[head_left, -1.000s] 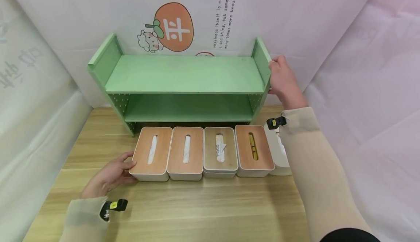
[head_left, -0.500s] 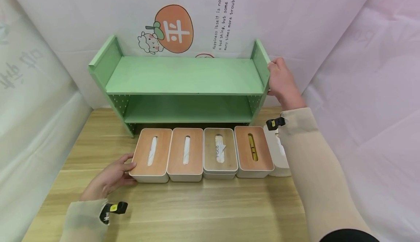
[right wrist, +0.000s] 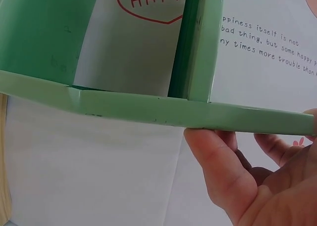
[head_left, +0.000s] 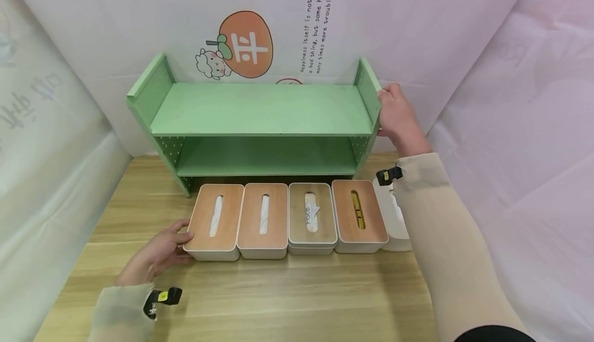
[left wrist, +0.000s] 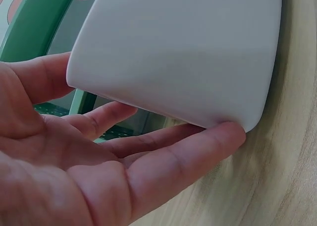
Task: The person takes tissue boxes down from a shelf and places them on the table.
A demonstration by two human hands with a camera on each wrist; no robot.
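Note:
A green two-tier shelf (head_left: 264, 110) stands against the back cloth. My right hand (head_left: 401, 117) holds the outer edge of its right side panel; in the right wrist view the thumb (right wrist: 213, 156) lies against the panel's outer face. In front of the shelf, several tissue boxes form a side-by-side row. With relaxed fingers, my left hand (head_left: 158, 251) touches the left side of the leftmost wood-lidded tissue box (head_left: 204, 223). Up close in the left wrist view, fingertips touch the edges of that white box (left wrist: 173, 52), and part of its far side is hidden.
Beside it sit a second wood-lidded box (head_left: 252, 223), a paler-lidded box (head_left: 297, 228) and a box with a yellow pack inside (head_left: 371, 223). My right sleeve partly covers a white box (head_left: 394, 228) at the row's end. All stand on a wooden table (head_left: 278, 306).
The whole scene sits slightly lower in the head view, as if the camera tilted. Both hands keep their places on the box and the shelf.

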